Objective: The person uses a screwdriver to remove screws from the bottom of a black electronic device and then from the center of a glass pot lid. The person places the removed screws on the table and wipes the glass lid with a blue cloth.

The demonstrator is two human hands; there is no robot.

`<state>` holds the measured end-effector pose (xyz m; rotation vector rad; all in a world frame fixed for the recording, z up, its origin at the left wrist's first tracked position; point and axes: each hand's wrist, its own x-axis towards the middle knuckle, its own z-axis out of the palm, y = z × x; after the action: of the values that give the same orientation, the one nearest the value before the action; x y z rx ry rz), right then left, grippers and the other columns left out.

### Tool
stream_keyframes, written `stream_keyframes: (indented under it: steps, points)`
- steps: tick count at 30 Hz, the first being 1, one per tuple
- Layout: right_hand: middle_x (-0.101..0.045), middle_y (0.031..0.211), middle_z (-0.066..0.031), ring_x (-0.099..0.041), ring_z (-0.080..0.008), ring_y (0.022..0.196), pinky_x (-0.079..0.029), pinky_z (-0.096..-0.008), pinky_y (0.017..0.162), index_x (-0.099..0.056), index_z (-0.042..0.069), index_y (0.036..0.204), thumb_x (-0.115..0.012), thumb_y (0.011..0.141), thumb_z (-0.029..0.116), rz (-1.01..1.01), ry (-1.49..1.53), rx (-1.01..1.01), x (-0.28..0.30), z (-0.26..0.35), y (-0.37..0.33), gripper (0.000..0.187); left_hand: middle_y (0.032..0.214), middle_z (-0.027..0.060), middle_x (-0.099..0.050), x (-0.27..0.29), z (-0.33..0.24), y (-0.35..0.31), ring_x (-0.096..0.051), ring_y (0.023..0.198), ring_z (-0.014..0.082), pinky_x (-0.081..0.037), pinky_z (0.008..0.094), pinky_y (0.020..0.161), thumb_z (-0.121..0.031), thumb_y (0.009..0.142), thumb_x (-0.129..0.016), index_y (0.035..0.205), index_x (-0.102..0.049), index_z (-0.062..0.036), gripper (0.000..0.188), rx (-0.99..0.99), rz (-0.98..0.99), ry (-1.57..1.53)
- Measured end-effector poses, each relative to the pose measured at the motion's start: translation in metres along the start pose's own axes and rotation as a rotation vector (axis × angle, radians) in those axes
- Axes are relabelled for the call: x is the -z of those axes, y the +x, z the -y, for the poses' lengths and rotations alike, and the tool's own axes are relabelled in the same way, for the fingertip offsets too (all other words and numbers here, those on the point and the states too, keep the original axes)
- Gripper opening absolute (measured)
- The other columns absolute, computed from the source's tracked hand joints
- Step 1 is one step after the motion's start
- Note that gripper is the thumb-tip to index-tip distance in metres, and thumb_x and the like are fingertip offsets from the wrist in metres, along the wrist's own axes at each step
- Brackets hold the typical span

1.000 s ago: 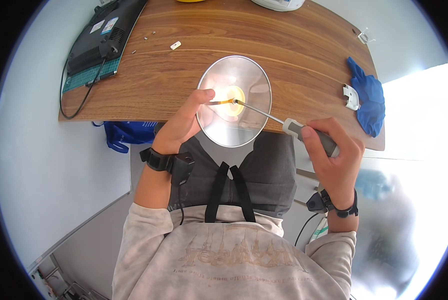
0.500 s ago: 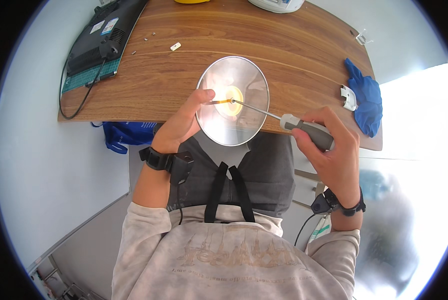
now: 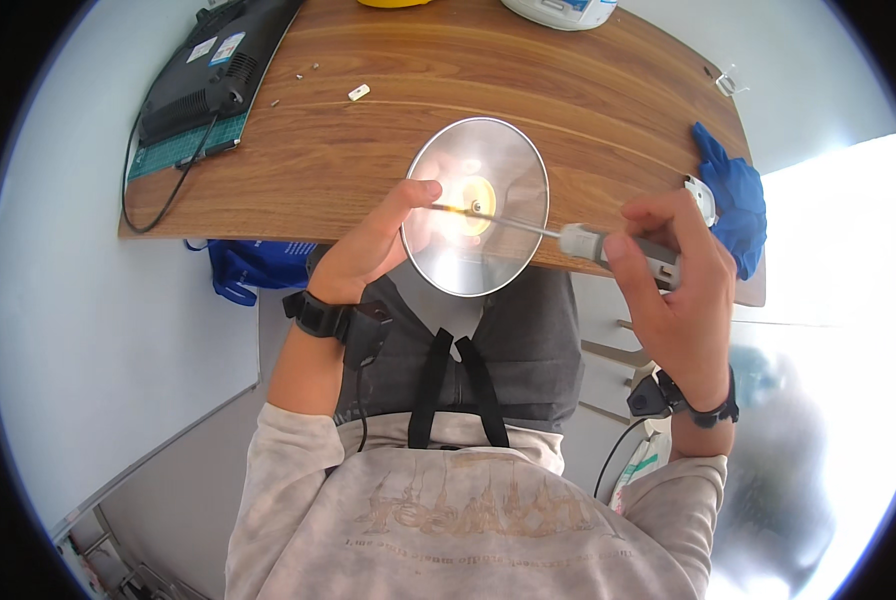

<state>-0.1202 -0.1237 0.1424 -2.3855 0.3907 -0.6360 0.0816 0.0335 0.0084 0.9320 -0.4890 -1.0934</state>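
My left hand [image 3: 373, 245] grips a shiny metal lampshade [image 3: 483, 270] by its left side, thumb inside the rim. The lampshade is a wide cone whose open side faces up, with a yellow disc [image 3: 486, 190] at its bottom and a small screw [image 3: 477, 207] in the middle. My right hand [image 3: 680, 290] is closed round the grey-and-white handle of a screwdriver [image 3: 583, 242]. Its blurred shaft slants into the lampshade toward the screw; whether the tip touches the screw I cannot tell.
A black electronic device [image 3: 193, 85] with a cable rests on a green cutting mat [image 3: 173, 152] at the left. A small white piece [image 3: 359, 92] and a few bits lie on the wooden table [image 3: 308, 150]. Blue cloth [image 3: 736, 200] and a white part [image 3: 701, 200] sit at the right edge.
My right hand and the screwdriver have shifted right, and the screw, covered by the tip before, now shows. The lampshade and my left hand have moved slightly right in the picture.
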Motion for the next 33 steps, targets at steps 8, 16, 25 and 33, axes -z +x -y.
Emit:
stream_keyframes:
  steps: [8, 16, 25, 33]
  points:
    - [-0.065, 0.082, -0.0058, -0.061, -0.0124, 0.071, -0.049, -0.0242, 0.066, -0.063, 0.000, 0.091, -0.076, 0.082, 0.001, -0.125, 0.099, -0.036, -0.001, -0.019, -0.011, 0.016, 0.143, 0.0175, -0.049, 0.001, -0.001, 0.002, -0.055, 0.125, 0.0286, -0.055, 0.0492, 0.098, -0.046, 0.096, -0.050, 0.145, -0.043, -0.0005, 0.067, -0.026, 0.061, -0.007]
    - [-0.063, 0.096, -0.0075, -0.060, -0.0124, 0.086, -0.049, -0.0237, 0.072, -0.061, 0.000, 0.095, -0.077, 0.083, 0.000, -0.297, 0.192, -0.085, -0.005, -0.040, -0.034, 0.021, 0.138, 0.0152, -0.050, 0.012, 0.007, 0.006, -0.056, 0.123, 0.0296, -0.056, 0.0487, 0.096, -0.051, 0.098, -0.047, 0.141, -0.045, -0.0035, 0.065, -0.083, 0.083, 0.070]
    - [-0.062, 0.104, -0.0151, -0.061, -0.0208, 0.088, -0.051, -0.0296, 0.074, -0.056, 0.002, 0.095, -0.073, 0.086, -0.002, -0.299, 0.236, 0.082, -0.026, -0.044, -0.040, 0.020, 0.144, 0.0168, -0.051, 0.009, 0.005, 0.005, -0.055, 0.126, 0.0318, -0.058, 0.0509, 0.093, -0.045, 0.096, -0.052, 0.146, -0.042, -0.0036, 0.065, -0.054, 0.061, 0.003]
    - [-0.062, 0.102, -0.0150, -0.061, -0.0219, 0.086, -0.050, -0.0309, 0.075, -0.056, 0.002, 0.095, -0.073, 0.085, -0.002, -0.305, 0.299, 0.050, -0.029, -0.040, -0.041, 0.020, 0.143, 0.0169, -0.050, 0.011, 0.006, 0.005, -0.055, 0.126, 0.0301, -0.057, 0.0512, 0.093, -0.046, 0.096, -0.052, 0.144, -0.044, -0.0027, 0.065, -0.049, 0.066, 0.001]
